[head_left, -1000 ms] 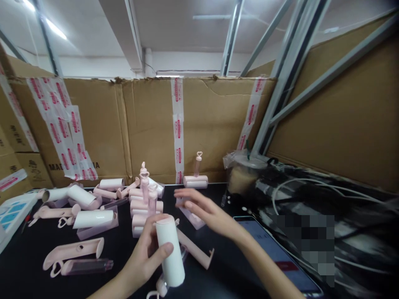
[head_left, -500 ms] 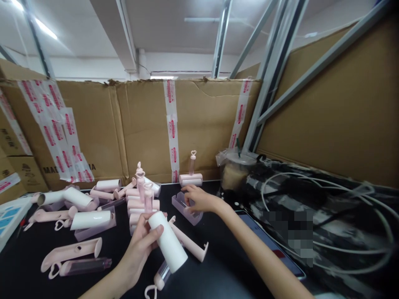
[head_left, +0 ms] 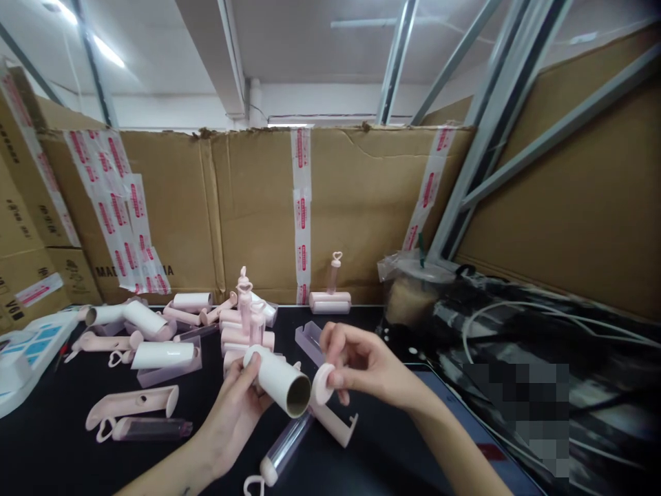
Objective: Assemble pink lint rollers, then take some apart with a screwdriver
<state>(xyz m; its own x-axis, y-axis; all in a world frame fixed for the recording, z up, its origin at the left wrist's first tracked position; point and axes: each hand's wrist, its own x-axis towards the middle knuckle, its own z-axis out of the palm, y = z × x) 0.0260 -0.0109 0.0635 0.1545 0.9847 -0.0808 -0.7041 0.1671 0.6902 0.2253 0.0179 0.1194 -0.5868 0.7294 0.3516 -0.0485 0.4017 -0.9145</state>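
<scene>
My left hand [head_left: 232, 424] is wrapped round a white lint roller roll [head_left: 273, 377], whose hollow cardboard end points right and towards me. Between the fingertips of my right hand [head_left: 372, 362] is a pale pink round end cap [head_left: 323, 384], just right of that open end; a small gap seems to separate them. Below the roll lie a pink curved roller holder [head_left: 338, 426], partly hidden, and a clear tube handle [head_left: 289, 441] with a heart-shaped loop. A translucent purple cover [head_left: 308, 337] sits behind my right hand.
Several pink rollers [head_left: 232, 337] stand grouped behind my left hand. More rolls and a holder [head_left: 134, 406] lie on the left of the black table. A drink cup [head_left: 410, 296], a phone [head_left: 465, 420] and white cables [head_left: 516, 306] are at the right. Cardboard [head_left: 258, 213] walls the back.
My right hand has come back from the purple cover towards the roll, now with the end cap showing in its fingers. My left hand has tilted the roll so its hollow end shows.
</scene>
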